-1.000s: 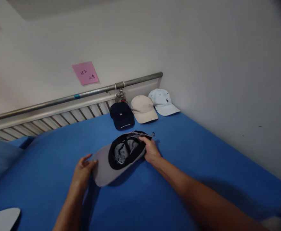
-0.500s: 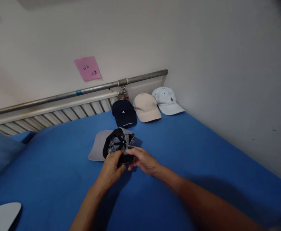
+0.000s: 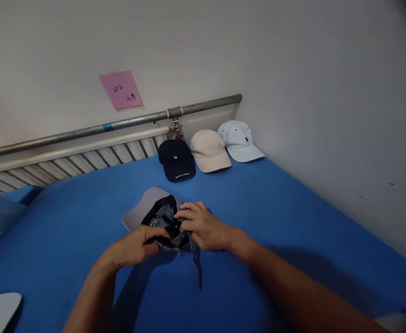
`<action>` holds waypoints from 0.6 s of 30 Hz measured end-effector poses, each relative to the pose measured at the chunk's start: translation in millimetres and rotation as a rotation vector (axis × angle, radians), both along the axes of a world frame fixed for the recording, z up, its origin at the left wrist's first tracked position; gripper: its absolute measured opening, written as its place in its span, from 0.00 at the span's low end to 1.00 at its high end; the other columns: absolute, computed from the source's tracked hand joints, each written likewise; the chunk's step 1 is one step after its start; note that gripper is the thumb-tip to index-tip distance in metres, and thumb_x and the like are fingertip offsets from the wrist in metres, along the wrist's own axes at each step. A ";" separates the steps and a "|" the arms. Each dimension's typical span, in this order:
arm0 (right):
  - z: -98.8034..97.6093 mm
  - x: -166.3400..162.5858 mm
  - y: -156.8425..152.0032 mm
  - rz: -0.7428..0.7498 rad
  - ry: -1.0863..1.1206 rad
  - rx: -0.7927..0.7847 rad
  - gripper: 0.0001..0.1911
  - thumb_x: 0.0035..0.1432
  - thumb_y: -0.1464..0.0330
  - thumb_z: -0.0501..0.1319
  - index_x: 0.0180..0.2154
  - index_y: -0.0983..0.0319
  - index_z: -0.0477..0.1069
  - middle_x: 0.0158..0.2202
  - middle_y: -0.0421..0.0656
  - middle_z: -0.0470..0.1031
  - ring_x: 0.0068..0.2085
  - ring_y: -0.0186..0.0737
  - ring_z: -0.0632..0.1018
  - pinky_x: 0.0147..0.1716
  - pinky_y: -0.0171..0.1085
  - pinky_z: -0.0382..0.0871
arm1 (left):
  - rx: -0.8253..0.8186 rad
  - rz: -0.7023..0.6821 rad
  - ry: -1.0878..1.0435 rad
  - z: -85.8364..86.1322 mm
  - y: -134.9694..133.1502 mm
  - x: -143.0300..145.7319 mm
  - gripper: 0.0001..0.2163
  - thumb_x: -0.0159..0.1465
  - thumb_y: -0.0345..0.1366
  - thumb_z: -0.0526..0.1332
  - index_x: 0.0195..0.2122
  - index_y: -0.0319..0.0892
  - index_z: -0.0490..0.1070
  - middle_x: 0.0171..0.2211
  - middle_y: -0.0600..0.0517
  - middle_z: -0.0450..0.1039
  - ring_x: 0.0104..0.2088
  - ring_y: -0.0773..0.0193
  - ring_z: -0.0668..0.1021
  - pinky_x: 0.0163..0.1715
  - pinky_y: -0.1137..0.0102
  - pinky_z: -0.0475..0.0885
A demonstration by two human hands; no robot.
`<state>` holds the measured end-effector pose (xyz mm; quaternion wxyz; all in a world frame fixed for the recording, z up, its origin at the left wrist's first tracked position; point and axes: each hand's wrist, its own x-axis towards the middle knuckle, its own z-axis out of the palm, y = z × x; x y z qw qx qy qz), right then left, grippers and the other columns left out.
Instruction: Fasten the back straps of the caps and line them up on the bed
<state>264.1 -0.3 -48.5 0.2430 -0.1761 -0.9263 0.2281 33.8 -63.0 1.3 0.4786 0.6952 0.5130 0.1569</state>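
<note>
A grey baseball cap (image 3: 147, 203) lies crown-down on the blue sheet, its brim toward the left and its dark lining facing up. My left hand (image 3: 136, 243) grips the near edge of the cap, with fingers inside it and the thumb outside. On the right side, my right hand (image 3: 203, 226) is closed around the other edge, fingers curled over the rim. The cap's loose back strap (image 3: 196, 263) hangs down below my right hand.
Behind stand a navy cap (image 3: 177, 161), a beige cap (image 3: 210, 151) and a pale blue cap (image 3: 240, 141) in a row. A radiator (image 3: 78, 159) and pipe (image 3: 129, 121) run along the wall, under a pink note (image 3: 121, 90). A white brim (image 3: 1, 310) shows at lower left.
The back strap has come loose and now dangles. My hands have moved apart, the left to the near edge and the right over the right rim. The view has shifted slightly.
</note>
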 end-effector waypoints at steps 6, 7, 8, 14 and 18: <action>18.6 -4.0 -15.0 -0.007 -0.218 -0.202 0.04 0.47 0.76 0.58 0.26 0.61 0.68 0.24 0.39 0.69 0.29 0.36 0.69 0.41 0.43 0.63 | -0.125 0.201 -0.200 -9.7 25.4 -9.5 0.13 0.47 0.26 0.56 0.32 0.42 0.75 0.23 0.57 0.68 0.22 0.69 0.67 0.22 0.75 0.61; 20.3 -3.7 -16.4 0.006 -0.252 -0.266 0.04 0.47 0.75 0.58 0.25 0.61 0.68 0.23 0.38 0.68 0.27 0.35 0.68 0.37 0.40 0.64 | -0.167 0.230 -0.248 -16.6 27.3 -8.4 0.12 0.47 0.26 0.56 0.32 0.42 0.73 0.22 0.58 0.66 0.20 0.71 0.65 0.20 0.76 0.59; 21.1 -3.1 -16.9 0.025 -0.281 -0.349 0.04 0.47 0.75 0.58 0.25 0.61 0.68 0.22 0.37 0.68 0.25 0.33 0.67 0.32 0.37 0.64 | -0.205 0.253 -0.300 -24.0 28.1 -7.3 0.11 0.47 0.27 0.57 0.31 0.42 0.73 0.21 0.58 0.65 0.19 0.71 0.64 0.19 0.76 0.58; 21.3 2.4 -14.8 -0.020 -0.014 -0.473 0.07 0.48 0.75 0.58 0.31 0.60 0.69 0.30 0.39 0.74 0.32 0.35 0.72 0.36 0.35 0.65 | -0.240 0.310 -0.587 -53.2 21.7 -11.7 0.13 0.49 0.36 0.66 0.36 0.40 0.76 0.29 0.51 0.72 0.27 0.66 0.72 0.27 0.73 0.66; 27.1 -8.8 -36.5 0.120 0.188 -0.167 0.05 0.52 0.73 0.59 0.33 0.60 0.69 0.33 0.39 0.76 0.36 0.37 0.73 0.45 0.40 0.61 | -0.277 0.333 -0.657 -54.4 21.5 -18.3 0.14 0.50 0.39 0.68 0.37 0.40 0.77 0.28 0.51 0.73 0.25 0.67 0.71 0.26 0.74 0.64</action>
